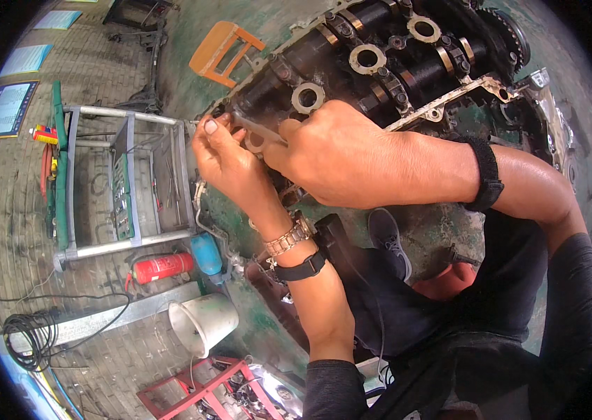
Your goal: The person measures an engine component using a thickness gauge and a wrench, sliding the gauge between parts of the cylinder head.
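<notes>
In front of me lies an engine cylinder head [278, 57], dark and oily, with two camshafts under bearing caps and several pale round rings. My left hand [229, 161] is at its near-left end, thumb and fingertips drawn together over the edge. What they pinch, if anything, is hidden. My right hand [338, 150] is curled into a closed grip just to the right, its knuckles above the engine. Between the two hands runs a pale, blurred bar [259, 131], its end going into the right fist. Its kind cannot be made out.
A wooden stool [224, 52] stands beyond the engine. To the left is a metal cart [128, 241] with a green tool tray [122, 196]. Nearby are a red fire extinguisher [163, 268], a white bucket [205, 322], a coiled black cable [30, 341] and a red metal frame [201, 388].
</notes>
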Demonstrator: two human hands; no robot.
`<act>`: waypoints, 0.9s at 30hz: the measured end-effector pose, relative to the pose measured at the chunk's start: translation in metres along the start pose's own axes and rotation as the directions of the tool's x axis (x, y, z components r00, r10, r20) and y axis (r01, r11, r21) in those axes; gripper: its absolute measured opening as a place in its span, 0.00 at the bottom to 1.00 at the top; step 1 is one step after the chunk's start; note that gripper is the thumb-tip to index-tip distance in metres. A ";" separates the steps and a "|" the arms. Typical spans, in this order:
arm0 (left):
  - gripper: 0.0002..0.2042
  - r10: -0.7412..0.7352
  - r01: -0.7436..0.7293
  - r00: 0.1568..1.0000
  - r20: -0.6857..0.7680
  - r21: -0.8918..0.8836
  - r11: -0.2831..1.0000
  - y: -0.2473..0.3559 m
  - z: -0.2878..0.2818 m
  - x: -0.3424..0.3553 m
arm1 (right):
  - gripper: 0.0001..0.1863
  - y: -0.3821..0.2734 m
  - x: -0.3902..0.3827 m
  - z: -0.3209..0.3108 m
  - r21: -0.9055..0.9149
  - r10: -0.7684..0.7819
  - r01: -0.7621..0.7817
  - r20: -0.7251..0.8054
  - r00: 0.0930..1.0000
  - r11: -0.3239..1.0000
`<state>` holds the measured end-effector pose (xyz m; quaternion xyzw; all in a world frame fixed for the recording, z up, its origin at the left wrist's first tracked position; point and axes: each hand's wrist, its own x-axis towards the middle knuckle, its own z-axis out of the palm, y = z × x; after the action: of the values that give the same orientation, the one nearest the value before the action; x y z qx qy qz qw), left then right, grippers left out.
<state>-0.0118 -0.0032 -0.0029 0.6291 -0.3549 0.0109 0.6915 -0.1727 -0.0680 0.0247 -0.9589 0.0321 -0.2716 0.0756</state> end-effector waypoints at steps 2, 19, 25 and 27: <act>0.17 0.016 -0.016 1.000 0.001 0.011 1.000 0.000 0.000 0.000 | 0.17 0.000 0.000 0.000 0.011 0.004 -0.004 0.020 1.000 1.000; 0.18 0.008 -0.009 1.000 -0.021 -0.035 0.999 0.001 0.002 -0.003 | 0.14 0.001 -0.003 0.005 0.010 -0.012 0.012 -0.042 0.999 1.000; 0.18 0.040 -0.040 0.999 0.005 0.013 0.999 0.002 0.000 -0.002 | 0.14 0.001 -0.004 0.006 0.001 -0.010 0.010 -0.032 0.999 1.000; 0.18 0.034 -0.034 0.999 0.003 0.008 0.999 0.001 0.000 -0.002 | 0.14 0.001 -0.004 0.006 -0.004 -0.011 0.010 -0.032 0.999 1.000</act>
<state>-0.0139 -0.0026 -0.0025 0.6259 -0.3665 0.0233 0.6881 -0.1729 -0.0683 0.0178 -0.9547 0.0288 -0.2874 0.0719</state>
